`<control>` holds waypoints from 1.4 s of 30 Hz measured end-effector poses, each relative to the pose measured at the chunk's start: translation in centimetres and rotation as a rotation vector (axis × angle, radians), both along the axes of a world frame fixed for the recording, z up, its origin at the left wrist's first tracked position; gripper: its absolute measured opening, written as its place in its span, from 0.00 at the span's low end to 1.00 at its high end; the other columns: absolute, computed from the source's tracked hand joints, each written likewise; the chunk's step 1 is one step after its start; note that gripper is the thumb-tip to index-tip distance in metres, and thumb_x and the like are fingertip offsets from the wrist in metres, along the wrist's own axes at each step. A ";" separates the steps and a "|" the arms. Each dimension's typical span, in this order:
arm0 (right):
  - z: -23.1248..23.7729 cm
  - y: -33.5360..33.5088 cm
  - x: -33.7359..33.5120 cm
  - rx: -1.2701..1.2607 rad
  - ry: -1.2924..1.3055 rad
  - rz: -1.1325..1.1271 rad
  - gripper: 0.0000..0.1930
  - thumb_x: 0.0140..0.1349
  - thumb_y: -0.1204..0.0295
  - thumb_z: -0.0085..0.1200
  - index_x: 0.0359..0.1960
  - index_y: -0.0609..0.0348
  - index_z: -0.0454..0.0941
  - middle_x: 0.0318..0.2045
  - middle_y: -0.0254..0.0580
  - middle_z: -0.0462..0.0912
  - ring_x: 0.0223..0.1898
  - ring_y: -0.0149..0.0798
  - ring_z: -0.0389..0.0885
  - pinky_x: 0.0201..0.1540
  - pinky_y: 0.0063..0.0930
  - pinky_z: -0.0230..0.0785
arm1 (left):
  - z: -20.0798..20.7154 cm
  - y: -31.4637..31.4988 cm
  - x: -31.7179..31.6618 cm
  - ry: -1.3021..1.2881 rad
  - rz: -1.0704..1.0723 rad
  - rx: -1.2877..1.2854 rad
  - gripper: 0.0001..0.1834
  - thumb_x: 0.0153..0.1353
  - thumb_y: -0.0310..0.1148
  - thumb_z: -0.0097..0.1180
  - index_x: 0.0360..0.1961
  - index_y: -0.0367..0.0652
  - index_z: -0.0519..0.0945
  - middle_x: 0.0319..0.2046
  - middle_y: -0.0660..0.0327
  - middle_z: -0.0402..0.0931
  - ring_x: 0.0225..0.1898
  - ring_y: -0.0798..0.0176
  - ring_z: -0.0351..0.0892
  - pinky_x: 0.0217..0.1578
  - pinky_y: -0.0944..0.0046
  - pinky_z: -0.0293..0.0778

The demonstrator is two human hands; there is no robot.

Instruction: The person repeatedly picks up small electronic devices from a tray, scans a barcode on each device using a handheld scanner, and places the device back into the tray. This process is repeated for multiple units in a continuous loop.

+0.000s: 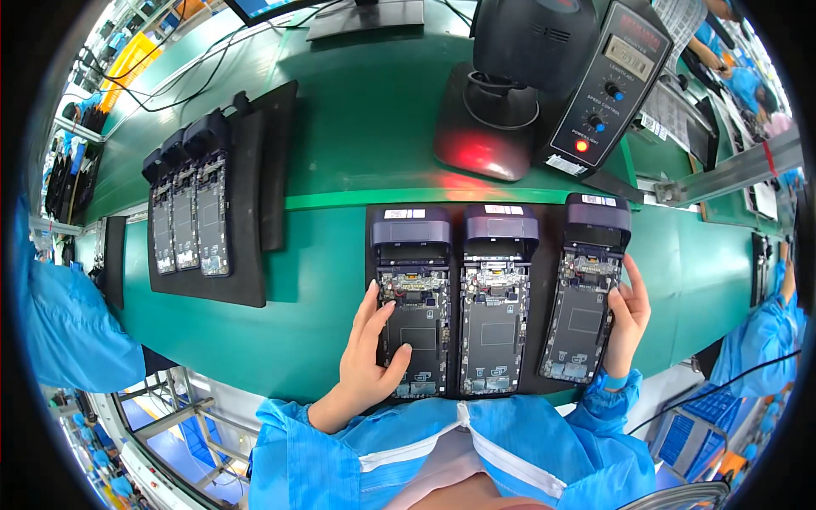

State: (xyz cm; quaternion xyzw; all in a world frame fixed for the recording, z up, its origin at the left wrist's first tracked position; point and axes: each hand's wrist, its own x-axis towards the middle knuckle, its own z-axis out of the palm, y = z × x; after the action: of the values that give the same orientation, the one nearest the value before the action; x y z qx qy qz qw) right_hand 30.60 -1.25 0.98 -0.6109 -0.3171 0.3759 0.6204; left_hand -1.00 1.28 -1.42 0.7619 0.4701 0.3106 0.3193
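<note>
Three opened handheld terminals lie in a row before me, each with a dark purple hood at its far end and a bare circuit board below. My left hand is at the left edge of the left terminal, its fingers apart and its fingertips touching the board side. My right hand grips the right edge of the right terminal, which sits slightly askew. Between them lies the middle terminal, touched by neither hand. A black mat is under the row.
At the left, several similar terminals lie on another black mat. Beyond the row stand a black scanner glowing red and a control box with blue knobs. The green bench runs across; people in blue sleeves are at both sides.
</note>
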 end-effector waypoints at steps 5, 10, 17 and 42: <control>-0.9 0.2 0.1 -0.095 -0.013 0.077 0.28 0.50 0.85 0.40 0.57 0.68 0.56 0.32 0.42 0.78 0.34 0.26 0.74 0.39 0.16 0.64 | -0.1 0.5 0.1 -0.074 -0.007 -0.066 0.27 0.47 0.24 0.52 0.52 0.34 0.62 0.58 0.36 0.46 0.59 0.39 0.52 0.57 0.52 0.52; -0.8 0.3 0.1 -0.135 -0.105 0.082 0.29 0.49 0.84 0.41 0.58 0.67 0.55 0.29 0.39 0.78 0.27 0.22 0.71 0.32 0.11 0.60 | -0.2 0.5 0.0 -0.078 -0.019 -0.074 0.27 0.47 0.24 0.52 0.51 0.33 0.62 0.58 0.36 0.46 0.59 0.39 0.52 0.57 0.52 0.52; -0.8 -0.1 0.4 -0.180 -0.174 0.120 0.30 0.49 0.83 0.43 0.58 0.64 0.54 0.24 0.34 0.77 0.21 0.18 0.66 0.25 0.09 0.55 | -0.4 0.2 -0.1 -0.173 0.035 -0.123 0.26 0.47 0.23 0.52 0.50 0.32 0.62 0.57 0.35 0.47 0.58 0.39 0.53 0.56 0.52 0.54; -1.1 0.2 0.2 -0.239 -0.153 0.097 0.32 0.50 0.82 0.45 0.59 0.65 0.51 0.20 0.33 0.76 0.18 0.17 0.65 0.22 0.10 0.54 | -1.6 0.1 -0.6 -0.272 0.097 -0.042 0.22 0.42 0.22 0.51 0.43 0.31 0.65 0.48 0.38 0.59 0.49 0.47 0.63 0.49 0.56 0.61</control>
State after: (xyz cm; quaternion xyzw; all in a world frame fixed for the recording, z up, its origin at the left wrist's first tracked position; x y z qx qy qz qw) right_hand 30.76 -1.04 -0.14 -0.6913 -0.3456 0.3928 0.4983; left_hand -1.57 1.40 -2.99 0.6824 0.4651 0.4162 0.3805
